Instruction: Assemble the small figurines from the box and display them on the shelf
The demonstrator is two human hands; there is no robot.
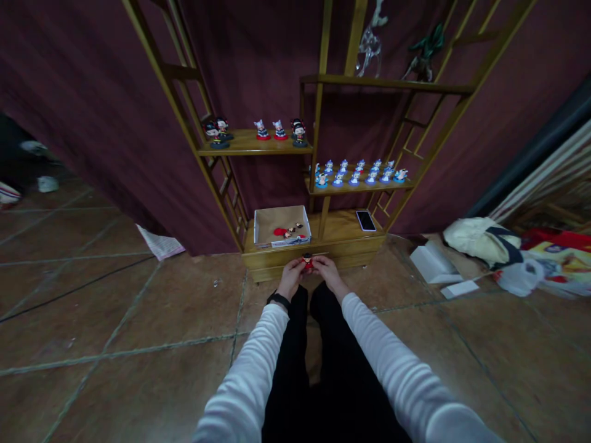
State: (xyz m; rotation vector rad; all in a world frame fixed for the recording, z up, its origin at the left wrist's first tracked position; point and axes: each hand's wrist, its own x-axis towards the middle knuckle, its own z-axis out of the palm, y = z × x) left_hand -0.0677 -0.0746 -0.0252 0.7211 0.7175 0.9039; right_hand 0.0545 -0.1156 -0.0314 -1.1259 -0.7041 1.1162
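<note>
A small red figurine (307, 262) with a dark top is held between both hands, low in front of the wooden shelf unit. My left hand (290, 274), with a black band at the wrist, grips it from the left. From the other side, the fingers of my right hand (327, 271) close on it too. Just beyond my hands, an open cardboard box (277, 216) rests on the low shelf. Inside it lie several small red and dark figurine pieces (287, 234); their exact shapes are too small to make out.
Dark-haired figurines (299, 132) and two grey-and-red ones (261, 130) stand on the left shelf. Several blue-white figurines (354, 178) line the right shelf. A phone (365, 221) lies at the lower right. Glass deer-like (370, 46) and green (425, 54) statues stand above. Bags (482, 239) lie on the right floor.
</note>
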